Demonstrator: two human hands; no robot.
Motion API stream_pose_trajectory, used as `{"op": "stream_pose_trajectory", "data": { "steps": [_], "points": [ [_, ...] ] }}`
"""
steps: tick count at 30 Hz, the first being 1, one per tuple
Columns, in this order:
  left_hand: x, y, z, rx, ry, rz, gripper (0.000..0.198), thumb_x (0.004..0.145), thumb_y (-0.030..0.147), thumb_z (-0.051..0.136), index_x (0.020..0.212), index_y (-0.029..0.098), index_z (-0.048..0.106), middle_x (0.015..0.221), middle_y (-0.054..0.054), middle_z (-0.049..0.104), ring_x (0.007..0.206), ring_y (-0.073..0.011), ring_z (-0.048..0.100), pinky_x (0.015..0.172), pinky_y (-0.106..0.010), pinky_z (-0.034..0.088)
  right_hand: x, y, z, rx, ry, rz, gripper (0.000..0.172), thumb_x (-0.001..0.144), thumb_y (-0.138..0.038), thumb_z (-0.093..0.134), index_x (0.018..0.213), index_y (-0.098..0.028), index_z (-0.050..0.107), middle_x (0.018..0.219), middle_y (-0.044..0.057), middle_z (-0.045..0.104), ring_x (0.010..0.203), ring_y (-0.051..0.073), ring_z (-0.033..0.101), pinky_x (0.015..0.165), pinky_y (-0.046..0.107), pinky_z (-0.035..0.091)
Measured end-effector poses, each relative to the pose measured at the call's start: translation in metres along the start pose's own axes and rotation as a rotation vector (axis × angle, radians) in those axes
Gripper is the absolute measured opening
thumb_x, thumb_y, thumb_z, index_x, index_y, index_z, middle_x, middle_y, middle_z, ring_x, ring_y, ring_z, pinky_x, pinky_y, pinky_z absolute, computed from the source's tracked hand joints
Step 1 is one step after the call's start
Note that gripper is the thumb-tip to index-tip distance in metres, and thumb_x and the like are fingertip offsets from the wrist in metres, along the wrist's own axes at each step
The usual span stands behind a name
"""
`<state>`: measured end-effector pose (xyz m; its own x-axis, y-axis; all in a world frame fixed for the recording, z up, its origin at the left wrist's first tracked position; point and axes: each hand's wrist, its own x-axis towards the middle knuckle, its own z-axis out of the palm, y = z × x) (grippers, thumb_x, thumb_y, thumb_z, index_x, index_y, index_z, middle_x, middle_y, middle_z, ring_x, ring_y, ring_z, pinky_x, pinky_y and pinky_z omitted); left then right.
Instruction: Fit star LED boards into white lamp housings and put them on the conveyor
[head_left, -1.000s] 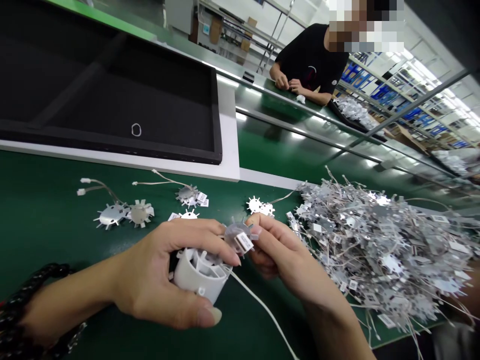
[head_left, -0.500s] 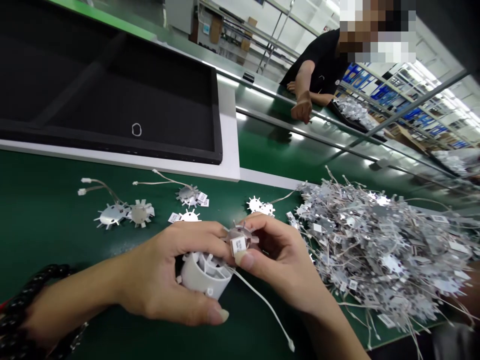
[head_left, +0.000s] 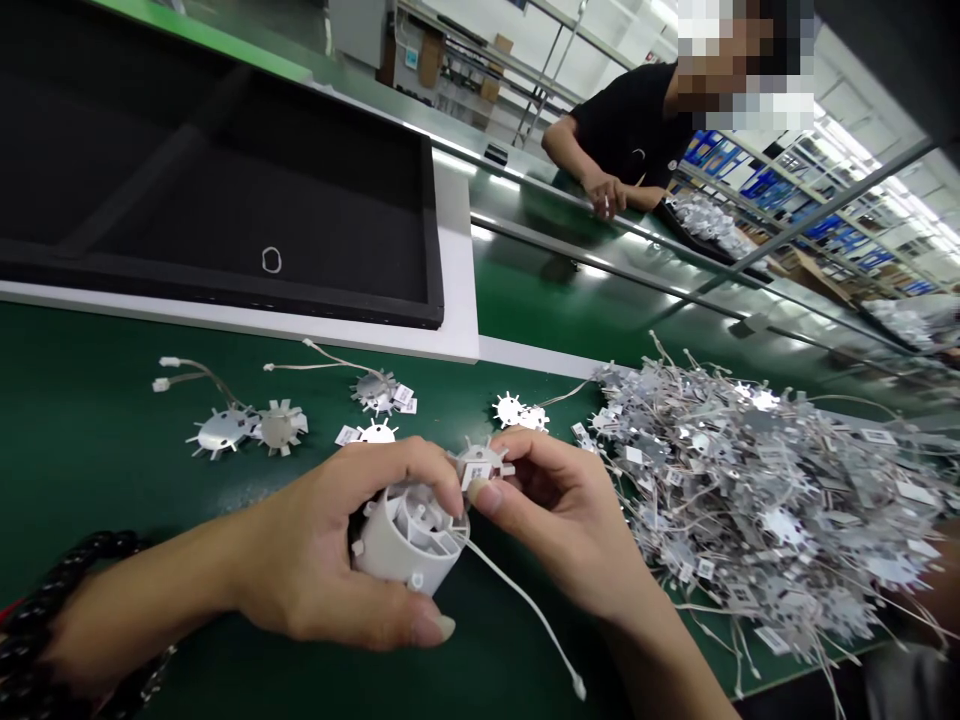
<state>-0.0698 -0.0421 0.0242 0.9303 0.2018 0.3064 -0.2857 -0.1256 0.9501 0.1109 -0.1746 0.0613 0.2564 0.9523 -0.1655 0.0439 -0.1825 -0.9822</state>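
Note:
My left hand (head_left: 360,540) is wrapped round a white round plastic housing (head_left: 409,545) with inner ribs and small pegs on its outer wall. The housing is tilted, its ribbed side facing up. Between the thumb and fingers of my right hand (head_left: 555,510) is a silver toothed metal disc (head_left: 484,460) with a white printed label, held just over the housing's right rim. A white cable (head_left: 532,605) with a small plug hangs from near the rim down to the right. Its upper end is hidden by my fingers.
A large heap of similar discs with wires (head_left: 757,490) covers the right of the green table (head_left: 90,400). Several loose discs (head_left: 225,430) lie beyond my hands. A black foam tray (head_left: 337,290) stands at the back left. A co-worker (head_left: 630,130) is across the bench.
My left index finger has lifted and curled, showing more of the housing's inside. The disc has tilted slightly in my right fingers. Across the bench, the co-worker's hand has drawn back.

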Motion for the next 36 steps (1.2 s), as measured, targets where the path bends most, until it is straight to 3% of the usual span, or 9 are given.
{"op": "stream_pose_trajectory", "data": {
  "steps": [5,9,12,14,17,26,30,36],
  "points": [
    [0.000,0.007,0.004,-0.107,0.045,-0.221,0.046,0.076,0.040,0.084,0.110,0.026,0.056,0.070,0.006,0.054,0.055,-0.0110,0.045,0.052,-0.023,0.038,0.001,-0.005,-0.001,0.002,-0.014,-0.028,0.021,0.088,-0.043,0.077,0.088,-0.023,0.073,0.068,-0.002,0.055,0.062,0.013,0.045,0.053,0.026,0.034],
    [0.002,0.018,0.006,-0.181,0.084,-0.366,0.048,0.070,0.039,0.086,0.104,0.025,0.056,0.067,0.007,0.053,0.055,-0.0102,0.043,0.051,-0.023,0.035,0.002,-0.007,-0.002,0.004,-0.026,-0.077,0.020,0.090,-0.043,0.075,0.087,-0.024,0.077,0.079,0.002,0.065,0.066,0.013,0.052,0.055,0.026,0.041],
    [0.005,0.024,0.007,-0.212,0.090,-0.420,0.046,0.070,0.037,0.086,0.102,0.024,0.056,0.066,0.007,0.052,0.054,-0.0092,0.042,0.051,-0.022,0.033,0.001,-0.003,-0.002,-0.008,0.000,-0.104,0.019,0.091,-0.038,0.074,0.105,-0.027,0.079,0.088,0.003,0.069,0.069,0.014,0.057,0.059,0.026,0.047],
    [0.006,0.026,0.007,-0.232,0.095,-0.449,0.047,0.069,0.040,0.086,0.101,0.024,0.056,0.067,0.007,0.053,0.055,-0.0096,0.042,0.052,-0.022,0.033,0.000,0.000,-0.002,-0.025,0.039,-0.140,0.033,0.088,-0.034,0.078,0.121,-0.030,0.075,0.091,0.002,0.068,0.068,0.013,0.056,0.059,0.026,0.048],
    [0.007,0.027,0.006,-0.235,0.097,-0.460,0.046,0.068,0.039,0.085,0.100,0.023,0.056,0.067,0.006,0.055,0.055,-0.0102,0.044,0.052,-0.022,0.033,-0.001,0.004,-0.003,-0.056,0.060,-0.212,0.043,0.085,-0.031,0.082,0.128,-0.033,0.073,0.085,0.000,0.065,0.064,0.012,0.054,0.058,0.027,0.048],
    [0.005,0.023,0.005,-0.244,0.076,-0.400,0.043,0.067,0.038,0.086,0.098,0.023,0.060,0.069,0.005,0.055,0.055,-0.0105,0.044,0.052,-0.023,0.034,0.000,0.001,-0.005,-0.156,0.056,-0.299,0.039,0.083,-0.034,0.085,0.121,-0.035,0.077,0.080,-0.001,0.066,0.059,0.013,0.053,0.056,0.028,0.049],
    [0.002,0.022,0.006,-0.282,0.084,-0.395,0.041,0.072,0.040,0.084,0.100,0.024,0.059,0.068,0.005,0.055,0.054,-0.0108,0.045,0.050,-0.023,0.033,0.000,0.003,-0.006,-0.184,0.051,-0.331,0.039,0.082,-0.033,0.086,0.120,-0.036,0.078,0.077,-0.002,0.067,0.062,0.014,0.056,0.060,0.030,0.050],
    [0.004,0.022,0.006,-0.260,0.088,-0.377,0.039,0.067,0.034,0.086,0.095,0.022,0.061,0.070,0.005,0.055,0.055,-0.0099,0.045,0.052,-0.023,0.035,0.001,0.004,-0.007,-0.183,0.032,-0.357,0.042,0.082,-0.029,0.087,0.121,-0.041,0.076,0.080,-0.002,0.067,0.067,0.014,0.057,0.066,0.030,0.050]
  ]
}}
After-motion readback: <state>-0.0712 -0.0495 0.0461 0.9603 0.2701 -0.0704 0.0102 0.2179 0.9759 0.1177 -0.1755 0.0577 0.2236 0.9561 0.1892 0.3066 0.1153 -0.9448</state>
